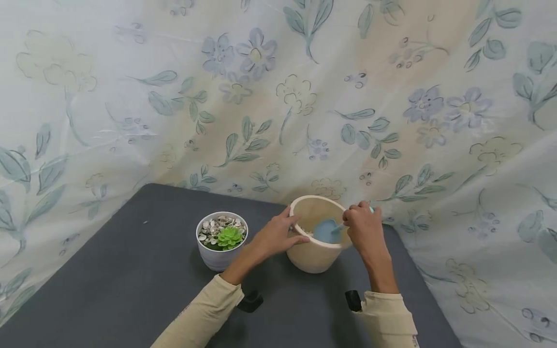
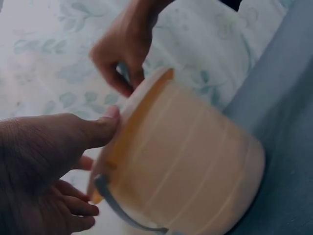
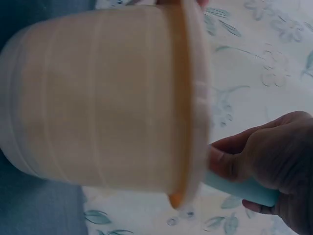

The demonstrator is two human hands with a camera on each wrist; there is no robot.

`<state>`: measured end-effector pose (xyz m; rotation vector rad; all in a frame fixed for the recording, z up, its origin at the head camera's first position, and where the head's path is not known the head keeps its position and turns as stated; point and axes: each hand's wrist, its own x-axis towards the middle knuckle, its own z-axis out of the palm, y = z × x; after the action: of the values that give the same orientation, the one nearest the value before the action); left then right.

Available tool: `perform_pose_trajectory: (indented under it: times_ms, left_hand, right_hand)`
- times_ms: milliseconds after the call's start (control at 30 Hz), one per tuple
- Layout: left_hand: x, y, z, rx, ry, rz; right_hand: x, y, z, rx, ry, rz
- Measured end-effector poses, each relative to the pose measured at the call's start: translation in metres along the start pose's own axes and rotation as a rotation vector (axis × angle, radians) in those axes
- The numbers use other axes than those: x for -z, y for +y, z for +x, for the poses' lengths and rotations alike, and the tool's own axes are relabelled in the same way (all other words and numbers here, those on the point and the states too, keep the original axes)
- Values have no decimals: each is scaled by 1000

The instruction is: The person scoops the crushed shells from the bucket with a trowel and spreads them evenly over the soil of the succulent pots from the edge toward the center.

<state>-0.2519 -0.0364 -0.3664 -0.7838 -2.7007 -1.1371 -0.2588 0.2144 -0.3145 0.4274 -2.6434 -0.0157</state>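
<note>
A cream bucket (image 1: 314,258) stands on the dark tabletop, its mouth tipped slightly toward the head camera. My left hand (image 1: 275,235) grips its rim from the left, thumb (image 2: 105,128) on the near part and fingers farther round. In my right hand (image 1: 363,226) is the handle (image 3: 244,188) of a light blue toy shovel (image 1: 327,232). The blade is down inside the bucket, with a few pale bits beside it; the bucket's wall hides it in both wrist views. A grey bail handle (image 2: 120,208) hangs at the bucket's side.
Left of the bucket, near my left forearm, stands a white pot (image 1: 219,258) with a green succulent (image 1: 229,238) and pebbles or shells. A floral cloth (image 1: 278,96) hangs behind and beside the dark table (image 1: 130,270). Black straps show at both wrists.
</note>
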Motion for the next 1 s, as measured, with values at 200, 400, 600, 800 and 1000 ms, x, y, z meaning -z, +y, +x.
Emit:
perform_pose_trajectory:
  times_ms: [200, 400, 600, 800, 1000]
  left_hand:
    - [-7, -1, -2, -14, 106, -46]
    - [-5, 1, -3, 1, 107, -43]
    - [-7, 2, -1, 7, 102, -38]
    - [-8, 0, -4, 52, 93, -63]
    - [-7, -3, -3, 45, 84, -73]
  right_hand:
    - [-14, -10, 7, 5, -116, 33]
    - [-15, -17, 17, 1, -237, 63]
    - [-18, -24, 22, 7, -276, 82]
    - [-24, -22, 21, -24, -327, 145]
    - [-10, -15, 22, -130, -337, 265]
